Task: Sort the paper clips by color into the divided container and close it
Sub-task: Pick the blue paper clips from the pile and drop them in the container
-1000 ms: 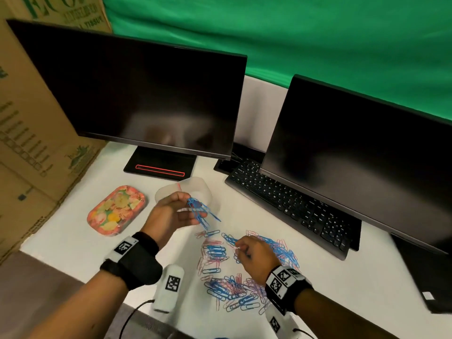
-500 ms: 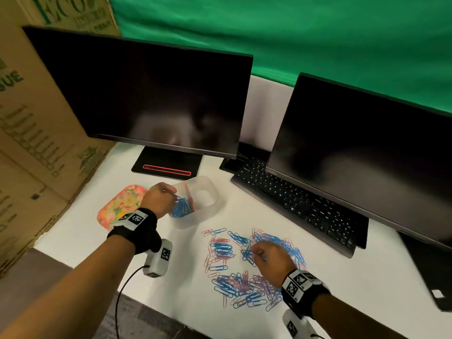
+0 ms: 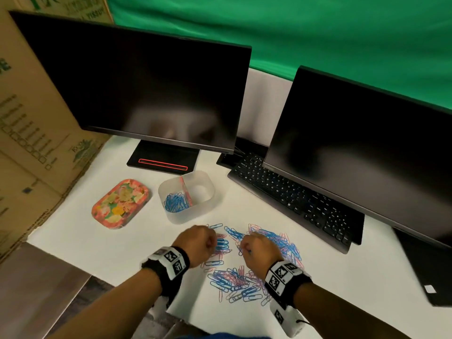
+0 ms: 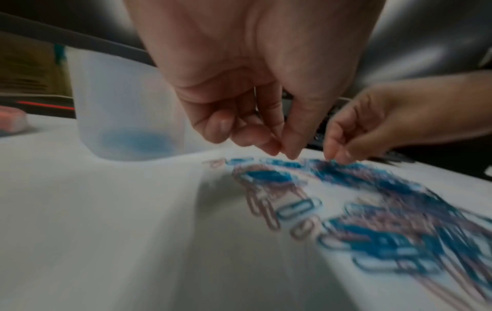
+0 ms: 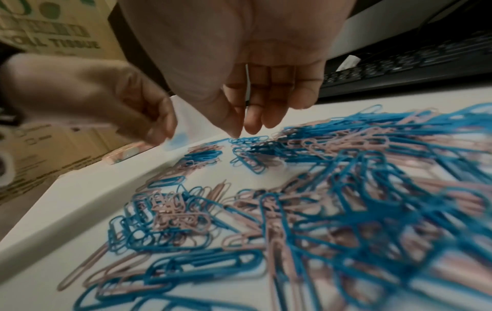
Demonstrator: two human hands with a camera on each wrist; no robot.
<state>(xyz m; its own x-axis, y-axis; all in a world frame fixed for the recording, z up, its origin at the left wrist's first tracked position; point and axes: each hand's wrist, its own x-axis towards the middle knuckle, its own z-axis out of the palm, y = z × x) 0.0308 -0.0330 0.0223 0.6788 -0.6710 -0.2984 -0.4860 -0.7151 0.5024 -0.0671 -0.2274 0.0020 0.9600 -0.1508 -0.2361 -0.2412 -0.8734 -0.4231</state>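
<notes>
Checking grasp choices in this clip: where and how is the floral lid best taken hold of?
Take the floral lid by its two long rims, coming straight down from above. It lies flat on the white desk, so only the raised, rounded edges offer a grip; probably thumb on one side, fingers opposite.

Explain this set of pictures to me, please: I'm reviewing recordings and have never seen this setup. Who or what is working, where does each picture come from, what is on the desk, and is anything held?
No machine here: a person works with two bare hands, wearing a camera on the head and one on each wrist. The head view looks down at the white desk; the two close-ups look along each hand at its fingers.

On the desk lies a mixed pile of blue and pink paper clips. Behind it stands a clear divided container with blue clips in its left compartment. A floral lid lies to its left. Two dark monitors and a keyboard stand behind.

The left hand hovers over the pile, fingertips together, apparently empty. The right hand reaches into the clips with its fingertips; whether it grips one is unclear.
</notes>
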